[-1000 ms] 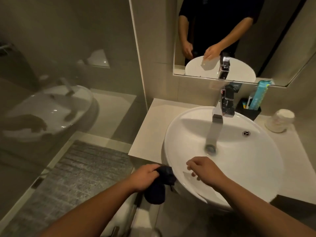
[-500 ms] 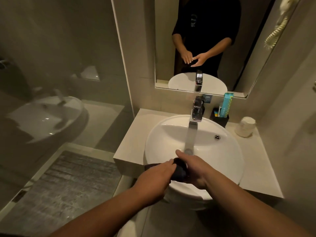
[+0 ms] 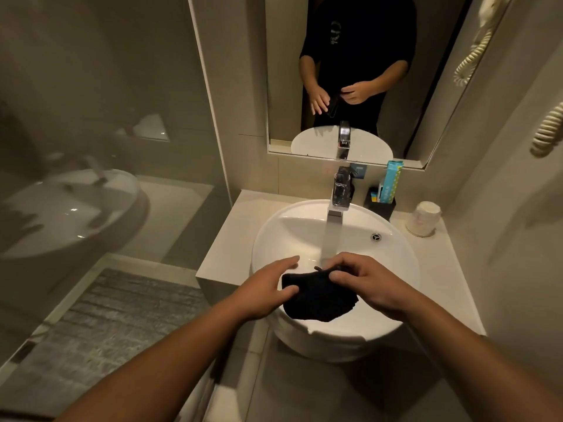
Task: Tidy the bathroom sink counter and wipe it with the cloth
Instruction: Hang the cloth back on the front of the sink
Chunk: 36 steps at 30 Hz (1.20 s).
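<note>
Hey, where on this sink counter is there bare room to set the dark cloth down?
The counter left of the basin is bare from the wall to the front edge. The strip right of the basin is bare in front of the paper-wrapped cup. The back right corner is crowded: black holder, teal box, cup.

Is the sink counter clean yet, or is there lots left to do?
Nothing looks wiped yet. In hand: the right hand pinches the dark cloth over the basin, the left hand touching its edge with open fingers. Left to do: wipe the counter and tidy the black holder and white cup at the back.
</note>
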Available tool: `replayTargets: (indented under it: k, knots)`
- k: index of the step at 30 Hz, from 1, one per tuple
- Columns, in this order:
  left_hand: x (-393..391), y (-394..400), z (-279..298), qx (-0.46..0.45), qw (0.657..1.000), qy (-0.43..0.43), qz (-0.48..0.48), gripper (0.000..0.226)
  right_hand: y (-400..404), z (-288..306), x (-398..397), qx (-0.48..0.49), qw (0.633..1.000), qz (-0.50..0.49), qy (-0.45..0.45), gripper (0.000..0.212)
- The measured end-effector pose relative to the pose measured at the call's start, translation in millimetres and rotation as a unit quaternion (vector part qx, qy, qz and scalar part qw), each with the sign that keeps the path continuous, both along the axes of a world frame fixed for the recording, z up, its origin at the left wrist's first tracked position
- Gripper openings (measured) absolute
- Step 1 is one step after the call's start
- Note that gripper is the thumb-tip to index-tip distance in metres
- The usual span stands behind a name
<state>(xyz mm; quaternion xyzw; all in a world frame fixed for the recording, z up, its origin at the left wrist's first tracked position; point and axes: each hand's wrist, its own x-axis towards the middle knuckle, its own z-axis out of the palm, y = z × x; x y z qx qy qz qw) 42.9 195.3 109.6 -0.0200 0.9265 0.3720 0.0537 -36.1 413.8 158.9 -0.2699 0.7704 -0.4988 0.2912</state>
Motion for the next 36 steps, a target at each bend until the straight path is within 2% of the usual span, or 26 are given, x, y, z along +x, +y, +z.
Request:
replayTargets:
  k: [5,10,13,15,18,22,26,31,36]
  knots:
    - [12.7,-6.3,5.6,-0.021,0.998,0.027,-0.047,0.016,9.4,7.9,17.7,0.042,0.997,-0.013,0.066,0.016]
    - [36.3,-10.1,8.2,-0.071,0.989,0.113,-0.058,0.015,22.8,-19.2,44.6,0.170,0.962,-0.100,0.190,0.012]
    - [48.0,-6.1,5.0,-0.091,0.980,0.154,-0.086,0.013,27.5,-42.1,67.4,0.198,0.940,-0.137,0.243,0.015]
    - [58.0,-5.1,-0.7,-0.092,0.979,0.151,-0.097,0.011,31.0,-49.8,84.0,0.204,0.929,-0.143,0.272,0.015]
    - [76.2,-5.0,-9.5,-0.089,0.984,0.113,-0.108,0.016,37.4,-53.4,110.3,0.197,0.936,-0.134,0.260,0.015]
    - [97.4,-5.8,-18.6,-0.032,0.989,0.053,-0.133,0.013,48.9,-56.4,135.9,0.164,0.964,-0.128,0.166,0.010]
    - [88.3,-4.9,-30.2,-0.008,0.992,0.014,-0.126,0.008,51.4,-72.3,133.9,0.160,0.971,-0.136,0.114,0.009]
    - [32.1,7.6,-54.4,-0.063,0.995,0.011,-0.081,0.016,41.7,-101.5,76.6,0.229,0.946,-0.188,0.130,0.005]
    - [-15.0,22.4,-82.1,-0.196,0.978,0.021,-0.062,0.022,35.5,-131.5,24.1,0.333,0.907,-0.200,0.160,0.023]
